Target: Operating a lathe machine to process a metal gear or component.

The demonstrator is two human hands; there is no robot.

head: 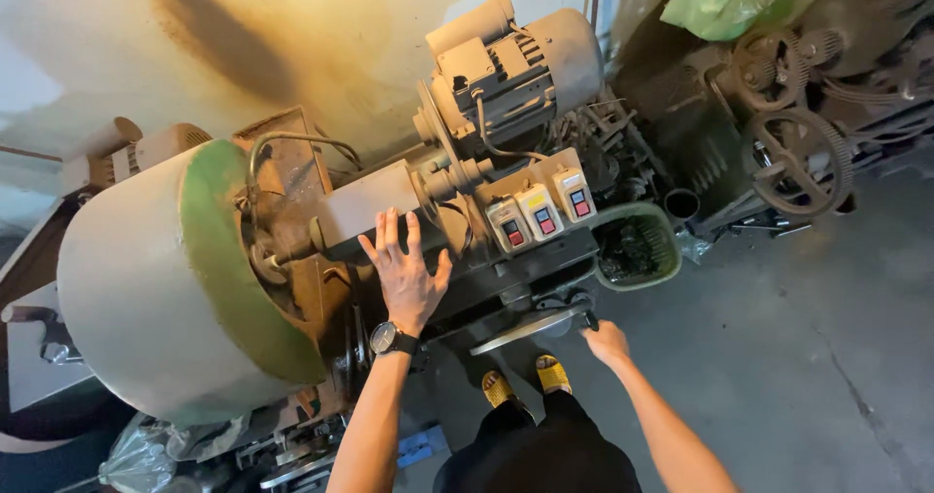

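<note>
handwheel point(530, 328), a flat round metal disc at the front of the grimy machine point(389, 230), was gripped by the right hand point(605, 340), whose fingers were curled shut on the handle at the disc's right rim. it sat just below the row of three switch boxes point(540, 211), each pale with red and dark buttons. up and to the left of the handwheel the left hand point(407, 271) lay flat with fingers spread wide on the machine's body, holding nothing, a dark wristwatch point(389, 338) on its wrist. well to the left of the handwheel stood a big pale flywheel point(156, 279) with a green rim. above the handwheel, behind the switch boxes, sat a grey electric motor point(516, 70). just right of the handwheel and slightly above it was a green basket point(637, 248) filled with dark metal bits. directly below the handwheel showed the person's feet in yellow sandals point(526, 380) on the concrete floor point(808, 357).
</note>
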